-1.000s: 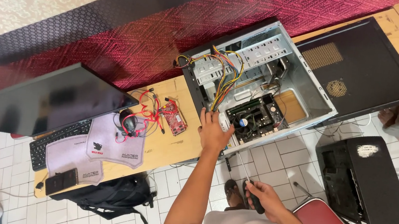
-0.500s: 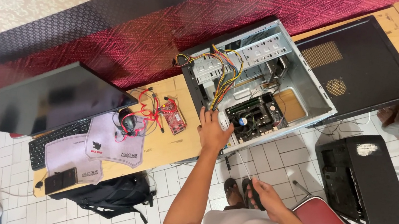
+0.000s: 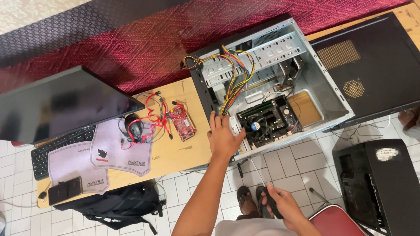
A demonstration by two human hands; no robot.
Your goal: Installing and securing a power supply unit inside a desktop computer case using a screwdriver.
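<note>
Left hand is laid flat on the open computer case edge; right hand, at 5 o'clock, is clamped on a screwdriver. Side panel is already removed; motherboard remains installed.

We have a single head-worn view, looking steeply down from well above onto the wooden desk, which runs slantwise across the frame, with the tiled floor along its near edge and our own torso lowest.
</note>
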